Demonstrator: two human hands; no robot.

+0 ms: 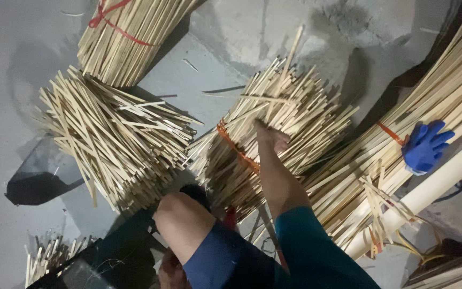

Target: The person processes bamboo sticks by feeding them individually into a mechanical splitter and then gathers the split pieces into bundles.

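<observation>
My right hand reaches forward from a teal sleeve and grips a few thin bamboo strips at the top of a short bundle. An orange band ties that bundle, which lies on the grey floor. My left hand is low at the bottom edge, beside a bare knee. It is mostly hidden, close to a dark object, and I cannot tell whether it holds anything.
A loose heap of short strips lies at left. Above it is a bundle with a red tie. Long strips, a blue glove and a white pipe fill the right. A dark scoop and small offcuts lie lower left.
</observation>
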